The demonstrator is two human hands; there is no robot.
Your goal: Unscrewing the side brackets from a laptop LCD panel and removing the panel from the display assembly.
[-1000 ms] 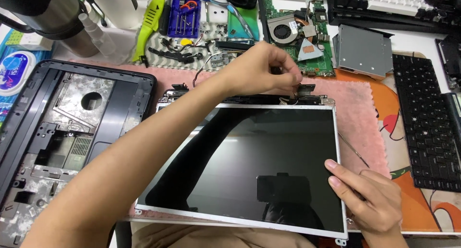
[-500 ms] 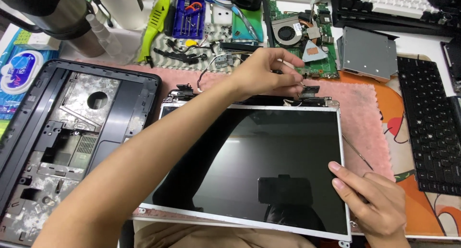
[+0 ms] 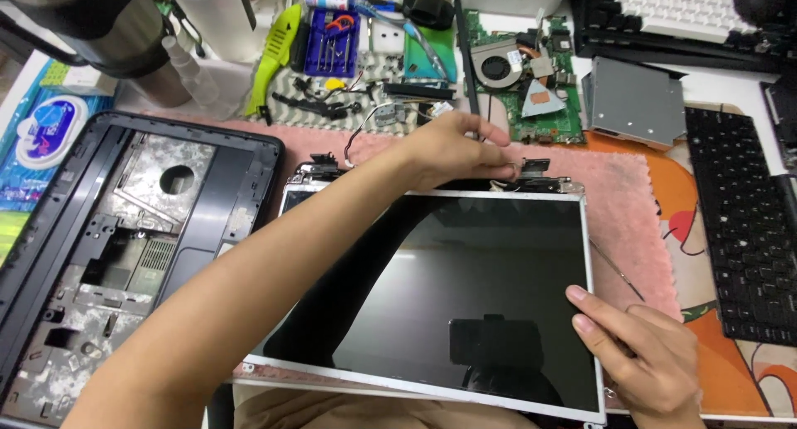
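A bare laptop display panel (image 3: 465, 288) with a dark glossy face and thin metal frame lies in front of me. My left hand (image 3: 452, 151) reaches across it to the far edge, fingers pinched around a thin cable beside the right hinge bracket (image 3: 540, 173). My right hand (image 3: 643, 358) holds the panel's near right corner, thumb on the glass. A second hinge bracket (image 3: 320, 167) sits at the far left corner.
An opened laptop base shell (image 3: 124, 246) lies at the left. A motherboard with fan (image 3: 519, 76), a silver drive caddy (image 3: 635, 101), a blue screwdriver kit (image 3: 332, 43) and loose parts sit at the back. A black keyboard (image 3: 743, 221) lies on the right.
The view has shifted slightly. My left hand has moved a little along the panel's far edge; my right hand stays at the near right corner.
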